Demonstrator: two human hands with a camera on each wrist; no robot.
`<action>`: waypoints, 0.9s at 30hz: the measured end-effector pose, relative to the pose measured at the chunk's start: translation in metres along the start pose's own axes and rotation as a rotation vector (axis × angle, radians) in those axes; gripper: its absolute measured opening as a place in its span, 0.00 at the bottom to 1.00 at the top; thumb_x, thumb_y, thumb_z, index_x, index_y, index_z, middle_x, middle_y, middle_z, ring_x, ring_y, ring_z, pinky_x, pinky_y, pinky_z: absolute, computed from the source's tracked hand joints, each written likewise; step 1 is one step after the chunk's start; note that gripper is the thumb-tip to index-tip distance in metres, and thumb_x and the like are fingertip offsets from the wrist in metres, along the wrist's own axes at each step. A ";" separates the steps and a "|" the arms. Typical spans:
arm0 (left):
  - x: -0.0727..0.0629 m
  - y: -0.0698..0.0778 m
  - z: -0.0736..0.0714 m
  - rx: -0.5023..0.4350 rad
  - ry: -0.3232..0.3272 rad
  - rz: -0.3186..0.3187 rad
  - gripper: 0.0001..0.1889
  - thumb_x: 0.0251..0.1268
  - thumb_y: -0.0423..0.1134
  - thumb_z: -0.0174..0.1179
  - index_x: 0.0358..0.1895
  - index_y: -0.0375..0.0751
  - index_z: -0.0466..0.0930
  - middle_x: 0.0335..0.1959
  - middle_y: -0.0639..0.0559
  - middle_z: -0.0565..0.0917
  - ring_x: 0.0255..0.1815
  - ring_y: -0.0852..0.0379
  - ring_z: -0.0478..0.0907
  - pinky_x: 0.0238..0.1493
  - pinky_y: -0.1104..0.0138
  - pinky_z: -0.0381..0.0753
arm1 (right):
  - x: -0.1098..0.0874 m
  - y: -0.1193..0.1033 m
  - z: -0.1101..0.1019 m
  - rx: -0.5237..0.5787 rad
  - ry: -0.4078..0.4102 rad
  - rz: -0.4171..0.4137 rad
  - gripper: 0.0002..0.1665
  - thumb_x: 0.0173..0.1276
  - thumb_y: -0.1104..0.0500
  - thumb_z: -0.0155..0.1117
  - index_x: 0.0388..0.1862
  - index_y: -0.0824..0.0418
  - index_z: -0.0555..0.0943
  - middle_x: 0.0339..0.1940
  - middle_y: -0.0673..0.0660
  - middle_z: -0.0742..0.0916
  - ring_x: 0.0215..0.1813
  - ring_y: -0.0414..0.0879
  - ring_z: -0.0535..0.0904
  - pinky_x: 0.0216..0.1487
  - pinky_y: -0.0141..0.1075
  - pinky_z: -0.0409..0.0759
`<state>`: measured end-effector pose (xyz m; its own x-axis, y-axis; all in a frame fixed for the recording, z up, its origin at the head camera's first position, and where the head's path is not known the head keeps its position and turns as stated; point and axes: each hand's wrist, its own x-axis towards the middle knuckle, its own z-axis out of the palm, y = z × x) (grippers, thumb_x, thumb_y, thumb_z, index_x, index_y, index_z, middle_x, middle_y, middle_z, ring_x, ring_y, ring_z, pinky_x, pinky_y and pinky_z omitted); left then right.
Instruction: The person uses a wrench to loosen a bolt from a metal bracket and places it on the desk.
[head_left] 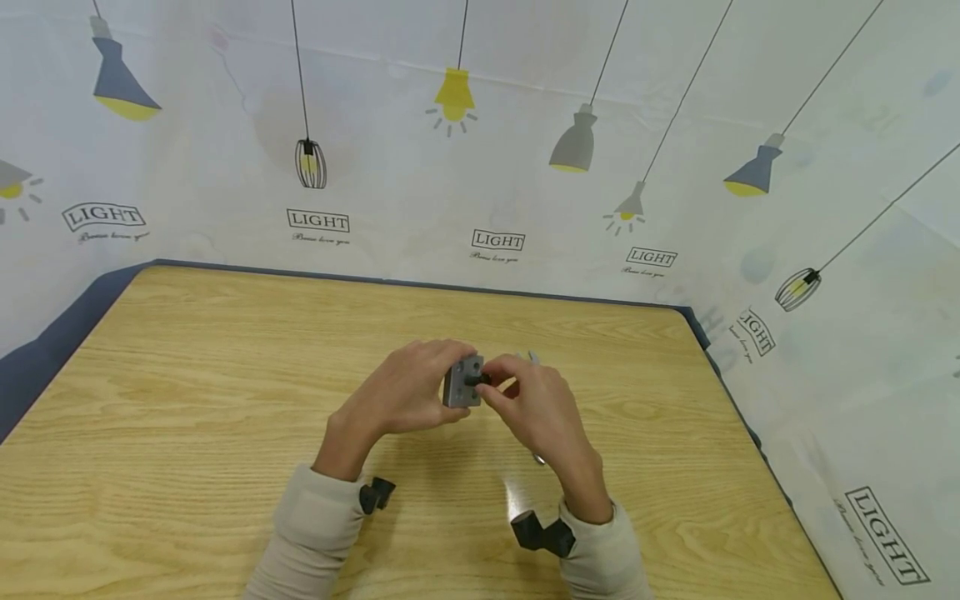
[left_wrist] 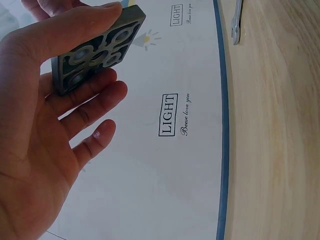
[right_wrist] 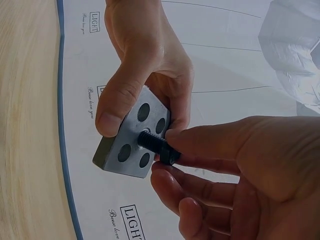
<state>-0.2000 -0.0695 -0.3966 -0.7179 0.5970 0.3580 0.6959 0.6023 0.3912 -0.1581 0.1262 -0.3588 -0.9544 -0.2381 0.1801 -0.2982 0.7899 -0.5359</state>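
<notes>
My left hand grips a small grey rectangular block by its edges, thumb on one side and fingers on the other. In the right wrist view the flat face of the block shows several round holes around a central one. A black threaded bolt stands in that central hole, its thread partly showing. My right hand pinches the bolt's head between thumb and fingers. The left wrist view shows the back of the block, with recessed round sockets. Both hands are raised over the table.
A metal wrench lies on the wooden table, largely hidden behind my right hand in the head view. A white sheet printed with lamps stands behind the table's far edge and along the right side.
</notes>
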 end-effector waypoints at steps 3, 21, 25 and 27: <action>0.000 0.000 0.000 -0.001 0.000 0.000 0.36 0.49 0.48 0.77 0.62 0.42 0.76 0.55 0.50 0.83 0.49 0.53 0.81 0.54 0.54 0.80 | 0.000 0.000 0.000 0.002 0.000 0.003 0.12 0.66 0.57 0.70 0.47 0.57 0.86 0.40 0.52 0.89 0.36 0.47 0.86 0.35 0.39 0.84; 0.000 0.000 -0.001 0.005 0.004 -0.001 0.36 0.49 0.48 0.77 0.62 0.41 0.75 0.54 0.50 0.83 0.49 0.53 0.82 0.53 0.56 0.81 | -0.001 -0.002 -0.001 0.002 0.004 0.036 0.17 0.67 0.51 0.69 0.52 0.56 0.84 0.39 0.52 0.89 0.35 0.46 0.85 0.33 0.38 0.82; 0.000 0.000 -0.001 0.006 0.004 -0.001 0.36 0.49 0.48 0.77 0.62 0.41 0.76 0.54 0.50 0.83 0.49 0.53 0.81 0.53 0.56 0.81 | 0.000 -0.002 -0.001 0.009 -0.005 0.055 0.13 0.69 0.51 0.67 0.48 0.56 0.85 0.37 0.51 0.89 0.36 0.45 0.85 0.36 0.39 0.82; 0.000 0.000 -0.001 0.007 0.005 -0.001 0.36 0.49 0.49 0.77 0.62 0.41 0.76 0.55 0.50 0.83 0.49 0.53 0.81 0.53 0.56 0.81 | 0.000 -0.002 -0.001 0.010 -0.005 0.052 0.12 0.69 0.51 0.67 0.46 0.56 0.86 0.36 0.51 0.89 0.36 0.45 0.85 0.36 0.39 0.82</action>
<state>-0.2000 -0.0696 -0.3959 -0.7187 0.5940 0.3614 0.6952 0.6065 0.3857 -0.1573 0.1250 -0.3569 -0.9686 -0.1996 0.1482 -0.2485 0.7954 -0.5528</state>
